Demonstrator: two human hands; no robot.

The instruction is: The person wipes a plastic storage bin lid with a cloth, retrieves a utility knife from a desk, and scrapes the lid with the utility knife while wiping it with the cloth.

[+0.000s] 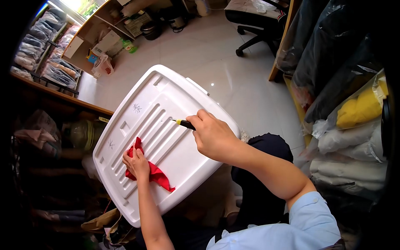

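My left hand [136,163] presses a crumpled red cloth [159,176] against the white plastic lid [183,92], fingers bent over the fabric. The cloth trails out below that hand towards the lid's near edge. Higher and to the right, my right hand [210,135] is closed round a small black-and-yellow handled tool [183,123]. Its short metal tip points left over the lid's ridges, and its exact kind is hard to make out. Dark handwritten characters [136,108] mark the lid's left side.
Plastic-wrapped garments [350,166] fill a shelf on the right, and a wheeled office chair [254,21] stands at the back. Dark shelving with a clear jar [82,135] lies to the left. Boxes [107,43] and a green bottle [129,46] stand by the far shelf.
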